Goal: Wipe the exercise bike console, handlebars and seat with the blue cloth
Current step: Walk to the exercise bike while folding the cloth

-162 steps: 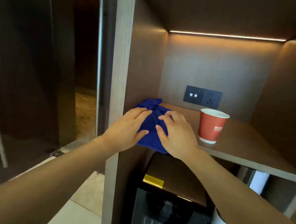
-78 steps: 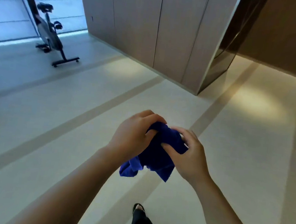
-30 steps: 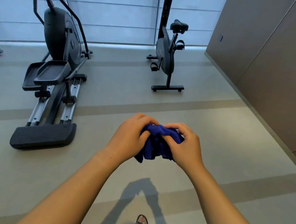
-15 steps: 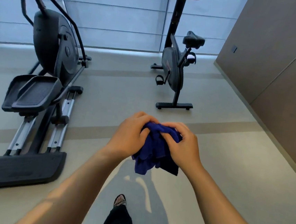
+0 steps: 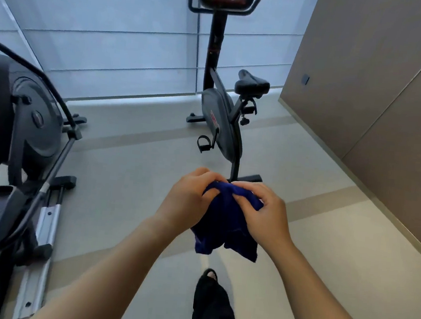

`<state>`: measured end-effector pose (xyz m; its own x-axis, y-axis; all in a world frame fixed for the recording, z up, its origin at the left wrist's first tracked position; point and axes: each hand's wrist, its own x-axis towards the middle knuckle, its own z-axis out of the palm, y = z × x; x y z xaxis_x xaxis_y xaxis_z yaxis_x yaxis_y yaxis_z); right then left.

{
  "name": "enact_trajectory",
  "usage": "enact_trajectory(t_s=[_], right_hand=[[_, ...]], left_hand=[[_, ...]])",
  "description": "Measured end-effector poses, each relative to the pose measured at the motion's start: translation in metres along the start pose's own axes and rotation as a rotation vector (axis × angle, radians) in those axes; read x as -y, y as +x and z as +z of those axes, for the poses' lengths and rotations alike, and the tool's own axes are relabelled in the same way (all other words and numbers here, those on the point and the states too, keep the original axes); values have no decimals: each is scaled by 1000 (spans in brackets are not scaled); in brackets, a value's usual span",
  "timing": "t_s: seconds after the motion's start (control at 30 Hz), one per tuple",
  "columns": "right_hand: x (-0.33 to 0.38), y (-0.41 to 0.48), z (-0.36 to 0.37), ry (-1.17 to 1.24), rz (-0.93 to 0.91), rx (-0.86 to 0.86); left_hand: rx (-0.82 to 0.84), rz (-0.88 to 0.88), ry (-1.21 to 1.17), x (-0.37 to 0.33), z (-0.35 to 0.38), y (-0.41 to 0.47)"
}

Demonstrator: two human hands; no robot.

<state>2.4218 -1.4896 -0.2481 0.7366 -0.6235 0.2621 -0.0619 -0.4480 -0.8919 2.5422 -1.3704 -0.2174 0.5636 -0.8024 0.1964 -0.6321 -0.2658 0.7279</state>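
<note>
Near the exercise bike [image 5: 220, 124], console [image 5: 224, 0] cropped above, blue cloth [image 5: 224, 222] gripped by left hand [image 5: 187, 204] and right hand [image 5: 267, 216].

Blue cloth [image 5: 226, 222] soft, matt; exercise bike [image 5: 221, 119] housing smooth dark plastic; floor [image 5: 130, 177] smooth, matt.

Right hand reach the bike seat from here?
Probably not yet: right hand grips the blue cloth, and the seat stands well ahead across bare floor. Nothing blocks the way.

Bare forearms [image 5: 106, 272], black trousers [image 5: 215, 316], a shoe [image 5: 210, 275].
</note>
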Motion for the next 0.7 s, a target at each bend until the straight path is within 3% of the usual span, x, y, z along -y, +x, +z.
enact_trajectory(t_s=[0.33, 0.7], right_hand=[[-45, 250, 28, 17, -46, 19], [-78, 503, 122, 48, -96, 61]], left_hand=[[-59, 15, 64, 65, -34, 234], [-115, 23, 125, 180, -108, 461]])
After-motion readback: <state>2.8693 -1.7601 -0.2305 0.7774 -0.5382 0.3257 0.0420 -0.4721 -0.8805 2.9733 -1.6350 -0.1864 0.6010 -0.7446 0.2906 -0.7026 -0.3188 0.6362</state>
